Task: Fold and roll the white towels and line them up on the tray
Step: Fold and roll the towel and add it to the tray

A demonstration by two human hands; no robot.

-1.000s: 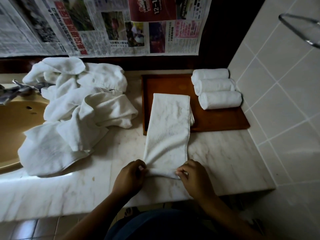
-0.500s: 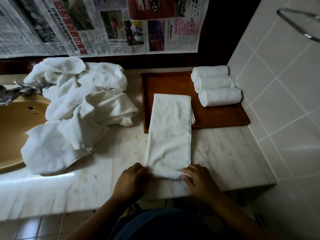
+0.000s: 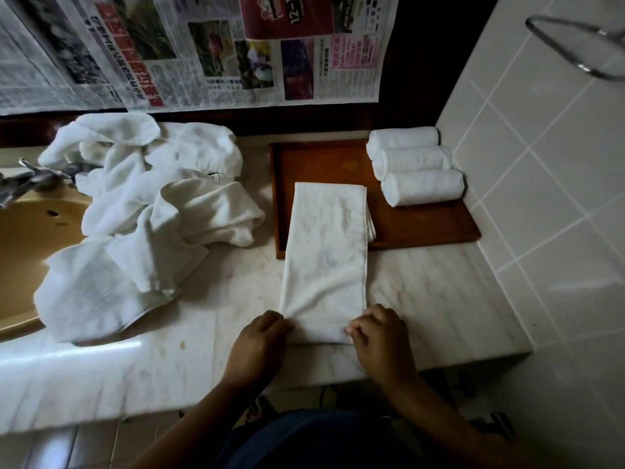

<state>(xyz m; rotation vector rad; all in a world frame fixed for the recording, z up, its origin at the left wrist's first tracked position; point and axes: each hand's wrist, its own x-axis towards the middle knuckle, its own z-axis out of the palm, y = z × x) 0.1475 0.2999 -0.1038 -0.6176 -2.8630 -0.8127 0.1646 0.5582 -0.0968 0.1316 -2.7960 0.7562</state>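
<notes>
Obs.: your left hand (image 3: 258,343) and right hand (image 3: 382,336) sit at the near end of the folded towel (image 3: 326,258), one on each side edge. The fingers of both hands are curled in tight and grip the cloth at its near corners; the fingertips themselves are tucked under, so the exact pinch cannot be told.

Towel: a long narrow strip running straight away from your fingers. Its near end lies on the marble counter (image 3: 439,289) between your hands, and its far end overlaps the wooden tray (image 3: 321,164).

Beyond your right fingers, at the tray's far right: three rolled towels (image 3: 411,160), side by side and touching, against the tiled wall (image 3: 541,164).

Beyond your left fingers and off to the left: a loose pile of towels (image 3: 145,211), spilling over the rim of the sink (image 3: 30,242) beside the faucet (image 3: 33,177).

Far behind everything: newspaper (image 3: 203,49) covering the back wall.
</notes>
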